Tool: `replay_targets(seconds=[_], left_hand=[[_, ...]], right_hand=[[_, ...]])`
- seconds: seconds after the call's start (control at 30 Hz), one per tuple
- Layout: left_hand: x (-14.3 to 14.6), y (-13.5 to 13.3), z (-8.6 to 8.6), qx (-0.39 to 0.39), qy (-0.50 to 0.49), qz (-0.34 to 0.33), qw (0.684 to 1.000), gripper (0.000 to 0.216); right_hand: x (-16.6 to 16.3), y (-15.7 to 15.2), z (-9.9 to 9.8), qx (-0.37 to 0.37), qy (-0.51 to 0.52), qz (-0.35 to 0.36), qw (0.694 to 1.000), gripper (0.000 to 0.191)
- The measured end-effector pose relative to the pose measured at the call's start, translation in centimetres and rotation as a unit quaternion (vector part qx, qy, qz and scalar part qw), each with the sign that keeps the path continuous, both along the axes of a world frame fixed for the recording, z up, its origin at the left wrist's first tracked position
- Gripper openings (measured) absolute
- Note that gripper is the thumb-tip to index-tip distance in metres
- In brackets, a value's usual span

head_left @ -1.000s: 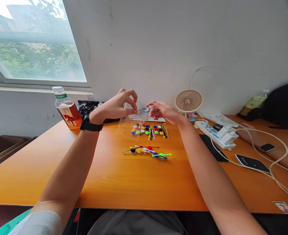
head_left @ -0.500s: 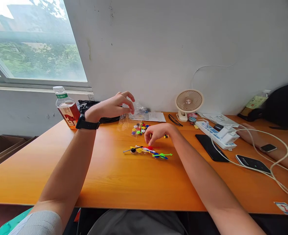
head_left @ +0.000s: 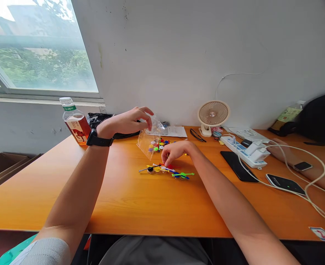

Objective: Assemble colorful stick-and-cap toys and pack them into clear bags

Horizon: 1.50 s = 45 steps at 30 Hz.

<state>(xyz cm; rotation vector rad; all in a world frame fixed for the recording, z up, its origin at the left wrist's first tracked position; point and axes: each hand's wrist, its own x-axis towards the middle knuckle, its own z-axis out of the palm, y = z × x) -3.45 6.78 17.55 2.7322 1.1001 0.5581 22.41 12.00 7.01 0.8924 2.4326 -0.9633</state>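
From my left hand (head_left: 136, 119), raised over the far side of the table, hangs a clear plastic bag (head_left: 146, 144), pinched between thumb and fingers. My right hand (head_left: 175, 151) reaches down to a row of small plastic arrow spinners, its fingertips closed at a red arrow spinner (head_left: 170, 167) and partly covering it. Left of it lie a yellow spinner (head_left: 157, 169) and a black spinner (head_left: 150, 169). A green spinner (head_left: 183, 175) rests with blue pieces on the right. Behind the bag sits a cluster of more coloured pieces (head_left: 161, 144), partly hidden.
A tea bottle (head_left: 78, 127) and a black bag (head_left: 96, 118) stand on the left. At the back are a small fan (head_left: 213, 114) and glasses (head_left: 197, 135). Rightward lie a power strip (head_left: 245, 151), phones, cables and another person's arm (head_left: 314, 169).
The plastic bag has swung out and hangs more spread below my left hand. My right hand has moved slightly left and down, its fingertips now at the red spinner.
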Motion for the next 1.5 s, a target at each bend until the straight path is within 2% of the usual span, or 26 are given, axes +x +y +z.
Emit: replay_targets(seconds=[0.13, 0.23, 0.33, 0.43, 0.5, 0.57, 0.7, 0.77, 0.83, 0.97, 1.1, 1.2, 1.33, 1.5], left_hand=[[0.1, 0.0, 0.0, 0.006, 0.003, 0.005, 1.0, 0.03], [0.1, 0.2, 0.0, 0.012, -0.002, -0.002, 1.0, 0.029], [0.1, 0.3, 0.0, 0.018, -0.004, -0.011, 1.0, 0.028], [0.2, 0.2, 0.1, 0.022, -0.001, -0.017, 1.0, 0.028], [0.3, 0.2, 0.1, 0.025, 0.001, -0.019, 1.0, 0.028], [0.4, 0.3, 0.0, 0.028, 0.0, -0.02, 0.999, 0.028], [0.5, 0.5, 0.0, 0.034, 0.0, -0.027, 0.999, 0.027], [0.6, 0.5, 0.0, 0.033, 0.002, -0.03, 0.999, 0.025], [0.7, 0.4, 0.0, 0.028, 0.004, -0.032, 0.999, 0.024], [1.0, 0.1, 0.1, 0.027, 0.004, -0.037, 0.999, 0.024], [1.2, -0.2, 0.2, 0.027, -0.002, -0.048, 0.998, 0.025], [1.4, -0.3, 0.2, 0.016, -0.001, -0.053, 0.998, 0.025], [1.5, -0.3, 0.2, 0.006, 0.001, -0.048, 0.999, 0.024], [1.6, -0.4, 0.1, 0.006, -0.001, -0.039, 0.999, 0.024]], right_hand=[[-0.2, -0.4, 0.1, -0.036, 0.019, -0.016, 0.999, 0.019], [0.1, -0.9, 0.7, -0.035, 0.046, -0.04, 0.998, 0.008], [1.0, -1.2, 1.8, -0.023, 0.079, -0.076, 0.994, 0.008], [2.2, -1.6, 3.7, 0.009, 0.164, -0.143, 0.976, 0.01], [2.9, -2.2, 5.3, 0.028, 0.258, -0.187, 0.947, 0.009], [3.5, -3.1, 7.1, 0.045, 0.375, -0.211, 0.901, 0.009], [4.0, -5.6, 10.5, 0.14, 0.593, -0.226, 0.76, 0.008], [3.8, -7.0, 11.8, 0.196, 0.624, -0.231, 0.72, 0.008], [3.2, -8.3, 12.6, 0.243, 0.601, -0.236, 0.724, 0.007], [1.5, -9.5, 12.5, 0.296, 0.506, -0.218, 0.78, 0.006], [0.4, -9.1, 11.5, 0.301, 0.436, -0.182, 0.828, 0.01], [0.0, -9.0, 11.1, 0.297, 0.407, -0.162, 0.848, 0.014], [-0.3, -9.4, 11.1, 0.307, 0.391, -0.152, 0.854, 0.018], [-0.3, -9.0, 11.1, 0.333, 0.416, -0.203, 0.822, 0.011]])
